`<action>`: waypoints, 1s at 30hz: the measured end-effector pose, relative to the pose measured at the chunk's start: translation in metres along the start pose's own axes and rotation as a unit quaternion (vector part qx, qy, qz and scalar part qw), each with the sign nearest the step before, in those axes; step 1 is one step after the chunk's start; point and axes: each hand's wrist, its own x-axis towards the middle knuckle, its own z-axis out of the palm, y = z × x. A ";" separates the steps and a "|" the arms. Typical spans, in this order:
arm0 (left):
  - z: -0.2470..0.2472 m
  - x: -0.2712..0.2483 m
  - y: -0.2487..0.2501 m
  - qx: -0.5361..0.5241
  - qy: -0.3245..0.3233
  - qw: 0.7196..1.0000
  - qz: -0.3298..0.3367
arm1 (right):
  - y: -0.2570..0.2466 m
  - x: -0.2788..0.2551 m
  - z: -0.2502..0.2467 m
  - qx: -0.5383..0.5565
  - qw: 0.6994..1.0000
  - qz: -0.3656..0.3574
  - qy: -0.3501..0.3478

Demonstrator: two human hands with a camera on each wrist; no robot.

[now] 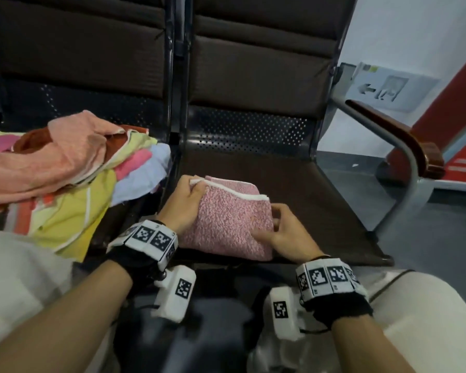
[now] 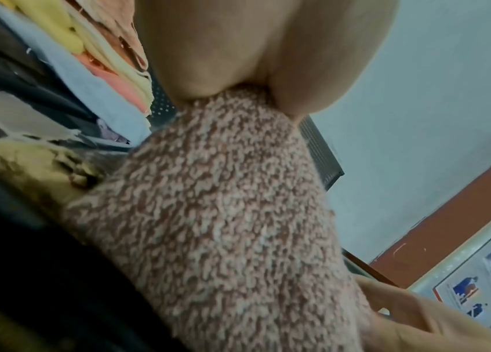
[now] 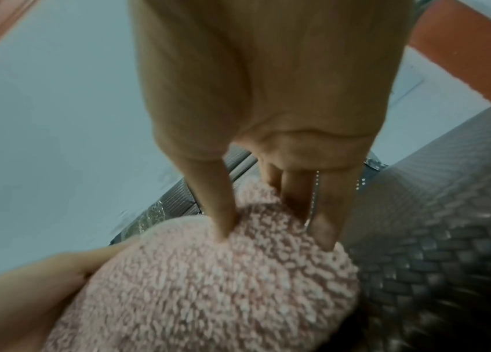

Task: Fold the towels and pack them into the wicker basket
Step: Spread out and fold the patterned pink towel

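Note:
A folded pink terry towel point(image 1: 226, 222) with a white hem lies on the dark seat point(image 1: 328, 211) in front of me. My left hand point(image 1: 195, 188) grips its far left corner at the white hem, fingers curled over the edge. My right hand point(image 1: 276, 214) pinches the towel's right edge, thumb on top and fingers at the side. In the left wrist view the towel point(image 2: 223, 226) runs from under my left hand point(image 2: 253, 71). In the right wrist view the fingertips point(image 3: 226, 228) of my right hand dig into the towel point(image 3: 223, 285). No wicker basket is in view.
A loose pile of coloured towels point(image 1: 65, 170) covers the neighbouring seat on the left. A metal armrest with a brown pad point(image 1: 404, 141) borders the seat on the right. Chair backs point(image 1: 253, 49) rise behind. My knees in light trousers point(image 1: 414, 305) are below.

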 end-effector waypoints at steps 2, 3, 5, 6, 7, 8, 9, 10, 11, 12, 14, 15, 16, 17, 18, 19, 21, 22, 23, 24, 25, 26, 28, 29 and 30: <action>0.001 0.012 0.000 -0.014 -0.033 0.999 -0.040 | 0.000 0.013 -0.002 -0.017 1.000 0.011 0.014; 0.001 0.019 0.001 -0.014 -0.048 0.998 -0.049 | -0.002 0.021 -0.004 -0.020 0.999 0.009 0.025; 0.000 0.035 0.004 0.008 -0.061 0.997 -0.044 | -0.007 0.039 -0.007 -0.021 0.999 0.007 0.033; -0.001 0.044 0.005 0.018 -0.060 0.997 -0.036 | -0.010 0.048 -0.008 -0.023 0.999 0.003 0.037; -0.003 0.054 0.005 0.024 -0.059 0.998 -0.029 | -0.011 0.057 -0.009 -0.027 0.999 0.000 0.043; -0.004 0.063 0.005 0.028 -0.059 0.998 -0.022 | -0.012 0.065 -0.009 -0.029 0.998 -0.002 0.051; -0.005 0.071 0.003 0.032 -0.060 0.998 -0.019 | -0.012 0.073 -0.009 -0.029 0.998 0.003 0.059; -0.005 0.078 0.001 0.038 -0.060 0.997 -0.019 | -0.012 0.082 -0.008 -0.032 0.997 0.011 0.064; -0.005 0.085 -0.003 0.047 -0.061 0.997 -0.023 | -0.012 0.088 -0.007 -0.043 0.997 0.022 0.066; -0.003 0.089 -0.007 0.060 -0.064 0.996 -0.030 | -0.011 0.093 -0.006 -0.063 0.995 0.036 0.063; 0.002 0.095 -0.016 0.089 -0.080 0.991 -0.061 | -0.011 0.098 -0.003 -0.131 0.988 0.068 0.042; 0.003 0.096 -0.021 0.101 -0.093 0.987 -0.079 | -0.011 0.099 -0.001 -0.174 0.981 0.076 0.034; 0.003 0.096 -0.026 0.103 -0.102 0.985 -0.094 | -0.013 0.099 -0.001 -0.211 0.974 0.070 0.039; 0.002 0.094 -0.029 0.095 -0.106 0.985 -0.101 | -0.015 0.098 -0.002 -0.235 0.969 0.050 0.055; 0.000 0.092 -0.032 0.079 -0.106 0.986 -0.103 | -0.020 0.097 -0.004 -0.246 0.966 0.020 0.073; -0.002 0.089 -0.033 0.066 -0.105 0.987 -0.098 | -0.023 0.094 -0.006 -0.251 0.965 -0.013 0.077; -0.007 0.082 -0.032 0.074 -0.102 0.989 -0.074 | -0.029 0.088 -0.009 -0.274 0.959 -0.065 0.018; -0.008 0.077 -0.030 0.095 -0.102 0.989 -0.056 | -0.029 0.083 -0.008 -0.285 0.955 -0.079 -0.032; -0.008 0.072 -0.028 0.123 -0.103 0.986 -0.033 | -0.028 0.078 -0.006 -0.289 0.950 -0.083 -0.083; -0.008 0.066 -0.027 0.158 -0.104 0.982 -0.008 | -0.026 0.072 -0.004 -0.291 0.945 -0.080 -0.125; -0.008 0.059 -0.025 0.189 -0.100 0.977 0.017 | -0.022 0.067 -0.001 -0.296 0.939 -0.079 -0.158; -0.009 0.052 -0.022 0.210 -0.096 0.972 0.041 | -0.018 0.063 0.002 -0.309 0.930 -0.082 -0.180; -0.009 0.038 -0.017 0.208 -0.110 0.968 0.090 | -0.013 0.057 0.005 -0.344 0.913 -0.088 -0.203; -0.009 0.031 -0.013 0.196 -0.131 0.966 0.103 | -0.013 0.055 0.006 -0.358 0.906 -0.088 -0.210; -0.009 0.025 -0.009 0.192 -0.164 0.962 0.105 | -0.014 0.053 0.008 -0.370 0.901 -0.091 -0.210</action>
